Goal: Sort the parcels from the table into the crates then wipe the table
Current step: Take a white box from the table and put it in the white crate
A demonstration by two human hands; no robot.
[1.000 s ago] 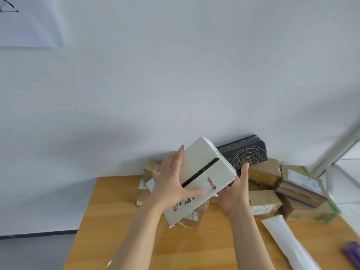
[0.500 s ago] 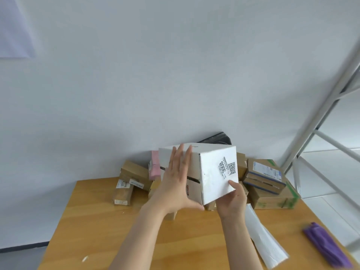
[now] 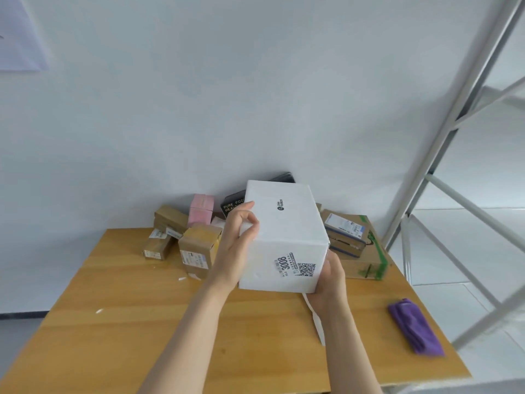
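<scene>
Pale wood fills the foreground: the table runs away from me, with a folded purple cloth lying near its right edge. A strip of a white mailer bag shows on the wood beside my right forearm.

Above the middle of the table, clear of its surface, I hold a white box in both hands. A printed code and the number 3008 face me. My left hand grips the left side, fingers curled over the upper edge. My right hand clasps the lower right corner; its fingers are hidden behind the carton, so I cannot tell how they lie.

Behind the box, the unsorted parcels crowd the far end of the table. Just beside my left wrist stands a brown taped parcel. Further left lie a small labelled carton and a flat brown box. A pink box stands behind them, and next to it is a black box partly covered by the one I hold. On the right, a blue-taped parcel rests on a large cardboard box with green tape.

A grey metal rack rises at the right. The white wall closes the scene, with a sheet of paper at its upper left.
</scene>
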